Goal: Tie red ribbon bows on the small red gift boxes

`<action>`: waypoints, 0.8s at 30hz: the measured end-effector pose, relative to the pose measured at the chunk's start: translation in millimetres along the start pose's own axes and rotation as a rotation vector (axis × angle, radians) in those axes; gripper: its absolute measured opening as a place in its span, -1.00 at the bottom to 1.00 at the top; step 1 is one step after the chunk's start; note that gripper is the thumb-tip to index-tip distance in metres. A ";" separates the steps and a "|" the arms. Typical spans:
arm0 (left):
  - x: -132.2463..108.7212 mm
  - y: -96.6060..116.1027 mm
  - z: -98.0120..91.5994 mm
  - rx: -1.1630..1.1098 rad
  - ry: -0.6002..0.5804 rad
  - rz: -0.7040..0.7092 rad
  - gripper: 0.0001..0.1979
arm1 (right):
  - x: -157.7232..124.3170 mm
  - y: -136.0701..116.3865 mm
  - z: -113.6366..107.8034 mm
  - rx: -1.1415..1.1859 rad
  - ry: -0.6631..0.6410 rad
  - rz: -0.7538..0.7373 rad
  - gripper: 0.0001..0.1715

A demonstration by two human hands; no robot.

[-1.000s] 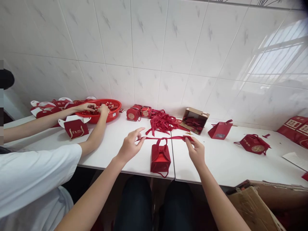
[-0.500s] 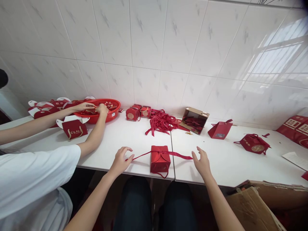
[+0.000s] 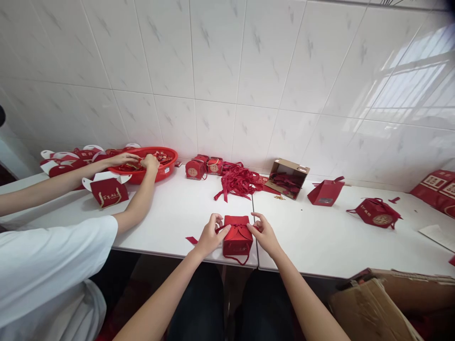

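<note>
A small red gift box (image 3: 237, 245) with a dark red cord handle stands at the table's front edge, between my hands. Across its folded top runs a dark red ribbon (image 3: 236, 226). At the box's left side, my left hand (image 3: 213, 237) pinches the ribbon close to the top; a loose ribbon end (image 3: 192, 240) sticks out to the left of this hand. On the opposite side my right hand (image 3: 263, 233) has thumb and forefinger closed on the ribbon at the box's top edge.
Behind the box lies a heap of red ribbons (image 3: 241, 180), beside an open cardboard box (image 3: 288, 178). Finished-looking red boxes (image 3: 378, 212) stand right. At left, a co-worker's hands (image 3: 151, 162) reach into a red basin (image 3: 170, 171). A large carton (image 3: 373, 303) stands front right.
Both my hands have moved inward from the ribbon's outstretched ends to the sides of the box top. The fingers have closed near the box. The co-worker's hands remain at the basin.
</note>
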State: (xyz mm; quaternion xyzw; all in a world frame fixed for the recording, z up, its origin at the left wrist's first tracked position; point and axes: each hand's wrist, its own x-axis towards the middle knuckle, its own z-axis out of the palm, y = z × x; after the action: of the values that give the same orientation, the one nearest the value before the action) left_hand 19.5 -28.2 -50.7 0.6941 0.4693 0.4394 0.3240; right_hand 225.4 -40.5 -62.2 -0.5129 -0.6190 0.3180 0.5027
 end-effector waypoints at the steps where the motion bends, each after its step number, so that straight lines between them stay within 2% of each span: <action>1: -0.6 1.0 -2.1 0.029 0.019 0.014 -0.72 | 0.7 1.5 -0.7 0.032 0.014 0.011 -0.56; 5: 0.8 6.1 -16.2 0.096 0.052 0.029 -0.67 | 0.4 -2.3 -13.0 0.059 0.005 0.001 -0.66; 7: 5.4 7.1 -26.2 0.100 -0.018 -0.053 -0.75 | -2.0 -9.7 -23.6 -0.027 -0.076 -0.054 -0.69; 9: 12.3 7.5 -37.6 0.121 -0.153 -0.164 -0.75 | -5.2 -18.6 -33.6 -0.165 -0.158 -0.128 -0.73; 12: 23.7 11.1 -53.2 0.127 -0.441 -0.275 -0.77 | -8.6 -29.3 -39.9 -0.376 -0.203 -0.220 -0.80; 14: 28.8 17.7 -59.6 0.098 -0.615 -0.307 -0.80 | -8.8 -32.9 -35.9 -0.489 -0.145 -0.232 -0.79; 17: 29.2 31.5 -60.2 -0.058 -0.810 -0.327 -0.72 | -7.7 -34.7 -21.9 -0.513 0.080 -0.231 -0.72; 19: 24.3 39.5 -54.7 -0.209 -0.810 -0.331 -0.63 | -7.8 -36.1 -11.7 -0.418 0.206 -0.222 -0.72; 20: 20.6 42.3 -50.3 -0.262 -0.758 -0.329 -0.60 | -8.5 -37.4 -7.2 -0.351 0.227 -0.203 -0.73; 22: 11.6 45.0 -39.2 -0.283 -0.586 -0.301 -0.60 | -10.7 -40.8 0.3 -0.207 0.176 -0.136 -0.77; 24: 1.8 44.6 -26.4 -0.221 -0.393 -0.213 -0.64 | -13.3 -44.7 6.4 -0.083 0.081 -0.070 -0.80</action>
State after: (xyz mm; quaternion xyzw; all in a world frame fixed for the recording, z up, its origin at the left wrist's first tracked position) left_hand 12.0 -41.2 -1.0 0.6733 0.4169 0.3077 0.5274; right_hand 204.9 -64.6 -27.3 -0.5238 -0.6282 0.2532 0.5166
